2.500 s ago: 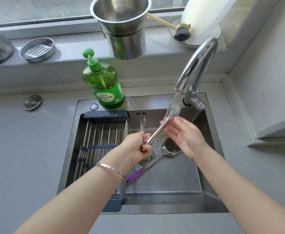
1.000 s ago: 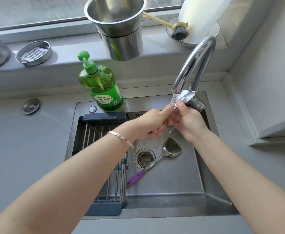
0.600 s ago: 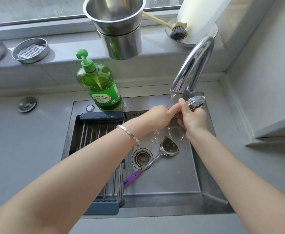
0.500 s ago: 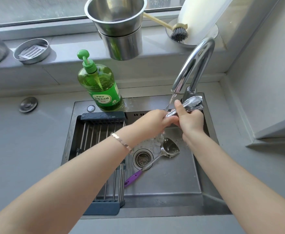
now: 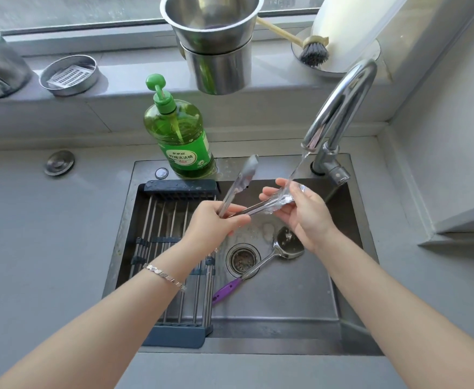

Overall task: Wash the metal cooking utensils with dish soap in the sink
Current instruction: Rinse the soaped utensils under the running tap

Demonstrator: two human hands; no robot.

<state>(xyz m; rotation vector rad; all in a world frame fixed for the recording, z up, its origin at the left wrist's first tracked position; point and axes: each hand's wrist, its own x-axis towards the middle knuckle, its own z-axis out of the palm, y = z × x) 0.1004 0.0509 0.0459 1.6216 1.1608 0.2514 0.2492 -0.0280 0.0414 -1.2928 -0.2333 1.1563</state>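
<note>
- Left hand (image 5: 213, 223): fingers closed round the hinge end of the metal tongs (image 5: 247, 192), which are held over the sink (image 5: 286, 310), arms spread in a V.
- One tong arm points up toward the dish soap bottle (image 5: 181, 138); the other runs right into the right hand (image 5: 304, 211).
- Right hand: open, palm up, fingers loosely cupped under that tong tip, no firm grip.
- Water from the faucet (image 5: 339, 113) falls onto the tip in the right palm.
- Metal spatula (image 5: 275, 254) with purple handle lies on the sink floor, blade below the right hand, shaft across the drain strainer (image 5: 243, 259).
- Roll-up drying rack (image 5: 171, 248) covers the left part of the sink, under the left wrist; bracelet (image 5: 164, 276) on that wrist.
- Soap bottle stands on the sink's back rim, just left of the raised tong arm.
- Table (image 5: 47, 248) at left: round metal plug (image 5: 59, 162).
- Window sill (image 5: 134, 80): steel utensil holder (image 5: 216, 43), round metal dish (image 5: 68, 71), dish brush (image 5: 311, 51), white roll (image 5: 348, 26).
</note>
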